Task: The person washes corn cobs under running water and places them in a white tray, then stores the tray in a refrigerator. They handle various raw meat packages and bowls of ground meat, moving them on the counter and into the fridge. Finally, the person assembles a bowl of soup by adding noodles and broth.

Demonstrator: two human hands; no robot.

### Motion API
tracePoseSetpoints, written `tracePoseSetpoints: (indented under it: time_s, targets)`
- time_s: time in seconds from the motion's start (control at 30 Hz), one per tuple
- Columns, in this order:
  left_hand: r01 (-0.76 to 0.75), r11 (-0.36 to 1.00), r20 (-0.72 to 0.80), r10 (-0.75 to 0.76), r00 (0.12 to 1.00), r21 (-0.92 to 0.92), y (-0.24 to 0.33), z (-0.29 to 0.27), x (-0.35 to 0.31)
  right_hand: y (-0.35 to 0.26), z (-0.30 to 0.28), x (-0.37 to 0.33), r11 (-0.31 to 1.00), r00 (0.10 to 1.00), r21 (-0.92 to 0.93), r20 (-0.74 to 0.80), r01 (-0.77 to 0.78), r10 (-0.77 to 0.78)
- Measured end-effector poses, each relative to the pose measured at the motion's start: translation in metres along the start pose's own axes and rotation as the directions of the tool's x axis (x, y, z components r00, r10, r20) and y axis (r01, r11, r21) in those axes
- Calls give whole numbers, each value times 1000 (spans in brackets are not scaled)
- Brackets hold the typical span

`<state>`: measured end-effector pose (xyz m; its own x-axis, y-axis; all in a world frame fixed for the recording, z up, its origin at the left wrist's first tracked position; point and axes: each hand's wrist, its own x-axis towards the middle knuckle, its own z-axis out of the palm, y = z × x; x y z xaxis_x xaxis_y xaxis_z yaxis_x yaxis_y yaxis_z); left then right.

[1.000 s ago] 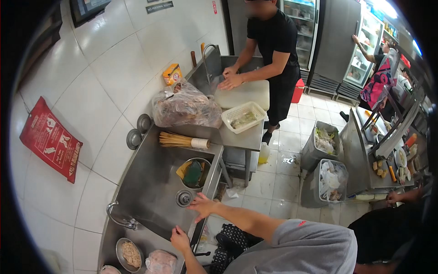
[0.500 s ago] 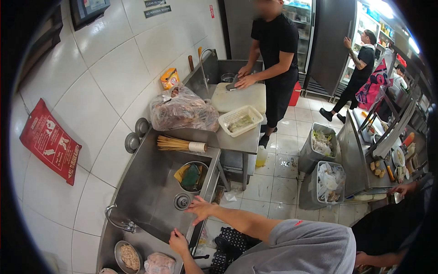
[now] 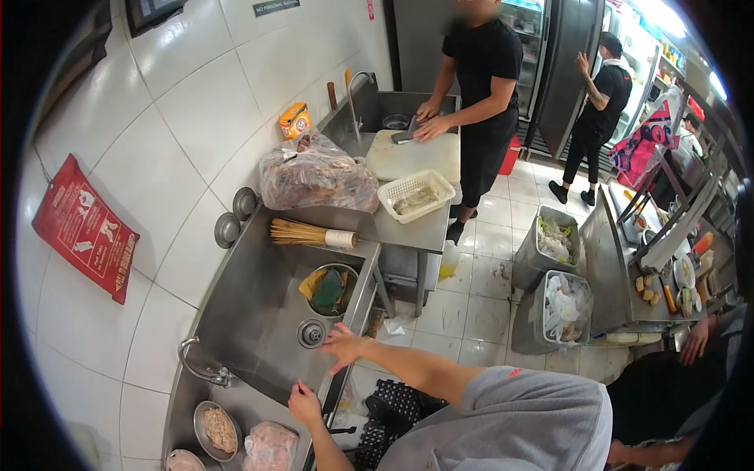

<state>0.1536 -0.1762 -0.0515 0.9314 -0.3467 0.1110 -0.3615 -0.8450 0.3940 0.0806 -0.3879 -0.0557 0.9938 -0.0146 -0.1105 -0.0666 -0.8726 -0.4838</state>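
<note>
1. We note the steel sink as the largest item; it lies directly below the hands, basin bare but for the drain and a metal bowl of yellow and green items at its far end; we judge the steel rigid, fixed, probably wet and slick.
2. Left hand rests on the near rim of the sink, fingers curled down over the edge, holding nothing loose that we can see; right hand hovers over the front rim near the drain, fingers spread wide, empty.
3. Clear bag of pale meat lies just beside the left hand on the near counter; we judge it soft, heavy for its bulk, slippery; best taken from beneath with both palms, not by the film.
4. Round dish of food sits left of the bag; stiff rim offers a pinch hold; contents could spill if tilted.
5. Faucet curves from the wall side; its spout end is hard to make out.
6. Hidden or unclear: the bag and a second dish are cut off by the lower edge; contents of the bowl indistinct; the left palm is out of sight.
</note>
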Motion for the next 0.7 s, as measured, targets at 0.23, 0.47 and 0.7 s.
tracePoseSetpoints:
  time_s: [0.23,0.47,0.7]
  targets:
    - [-110,993,-132,105,986,-36,-20,10,-4,0,20,15,998,999,-60,39,4,-2]
    - [-99,995,-108,96,990,-27,-9,16,3,8,2,5,995,998,-90,47,-39,44]
    - [-21,999,-46,20,999,-25,-21,7,-2,-5,8,8,999,998,-32,56,-1,3]
